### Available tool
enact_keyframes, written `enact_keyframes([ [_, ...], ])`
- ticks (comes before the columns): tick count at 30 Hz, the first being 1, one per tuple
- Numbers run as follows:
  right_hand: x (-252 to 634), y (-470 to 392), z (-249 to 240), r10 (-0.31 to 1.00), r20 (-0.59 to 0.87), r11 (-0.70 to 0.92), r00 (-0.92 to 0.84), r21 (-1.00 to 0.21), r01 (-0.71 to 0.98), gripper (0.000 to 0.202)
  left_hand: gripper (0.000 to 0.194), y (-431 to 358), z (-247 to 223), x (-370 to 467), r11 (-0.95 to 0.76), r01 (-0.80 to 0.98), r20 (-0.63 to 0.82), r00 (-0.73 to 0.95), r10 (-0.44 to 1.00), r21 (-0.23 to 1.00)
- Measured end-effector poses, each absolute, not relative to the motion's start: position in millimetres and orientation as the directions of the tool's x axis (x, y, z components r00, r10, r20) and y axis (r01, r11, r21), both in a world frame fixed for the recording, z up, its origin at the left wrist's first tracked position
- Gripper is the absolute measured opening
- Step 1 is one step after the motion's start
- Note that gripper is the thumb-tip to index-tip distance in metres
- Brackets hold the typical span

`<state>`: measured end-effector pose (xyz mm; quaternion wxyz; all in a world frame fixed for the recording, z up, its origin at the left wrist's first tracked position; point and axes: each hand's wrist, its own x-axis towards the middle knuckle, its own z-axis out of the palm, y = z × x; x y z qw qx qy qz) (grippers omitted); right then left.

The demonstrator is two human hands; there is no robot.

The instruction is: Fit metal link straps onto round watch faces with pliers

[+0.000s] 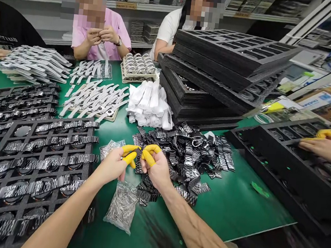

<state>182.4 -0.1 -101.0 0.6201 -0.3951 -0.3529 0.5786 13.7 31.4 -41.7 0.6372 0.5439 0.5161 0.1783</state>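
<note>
My left hand point(120, 160), with yellow covers on its fingertips, pinches a small dark piece point(134, 157) that looks like part of a black band. Close beside it on the right, my right hand point(155, 164) has its yellow-covered fingers curled together at the piece's end; anything inside them is too small to name. Beneath and behind the hands lies a heap of black metal bands point(192, 154). A clear bag of thin metal pins point(121, 206) rests below my hands, and another small bag point(110, 148) sits partly behind my left hand.
Black foam trays point(37, 148) holding watches fill the left. White straps point(97, 100) and white wrapped bundles point(150, 102) lie behind. Tall foam trays point(219, 62) stand at the back right. Another person's hands point(329, 145) are over a right-hand tray. People sit across the green table point(234, 202).
</note>
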Motion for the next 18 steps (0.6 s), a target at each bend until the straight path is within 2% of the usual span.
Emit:
enact_keyframes([
  [2, 181.6, -2.7, -108.0, 0.981, 0.083, 0.135, 0.174, -0.938, -0.319, 0.036, 0.055, 29.4, -37.6, 14.9, 0.401, 0.260, -0.478, 0.466, 0.745, 0.879],
  [5, 186.4, -3.4, -117.4, 0.909, 0.292, 0.318, 0.298, -0.947, -0.044, 0.042, 0.059, 26.4, -29.8, 15.1, 0.496, 0.130, -0.475, 0.567, 0.672, 0.858],
  [8, 194.6, 0.2, -120.9, 0.869, 0.403, 0.386, 0.287, -0.915, 0.115, 0.050, 0.055, 25.8, -25.9, 13.7, 0.548, 0.091, -0.476, 0.624, 0.619, 0.831],
  [14, 199.5, 2.0, -110.2, 0.939, 0.330, 0.340, 0.097, -0.934, -0.107, 0.059, 0.041, 30.2, -27.1, 12.6, 0.609, 0.025, -0.472, 0.657, 0.587, 0.793],
  [18, 200.4, -0.3, -99.0, 0.950, 0.313, 0.309, -0.017, -0.943, -0.125, 0.039, 0.041, 31.8, -28.7, 12.5, 0.616, 0.031, -0.492, 0.633, 0.598, 0.787],
])
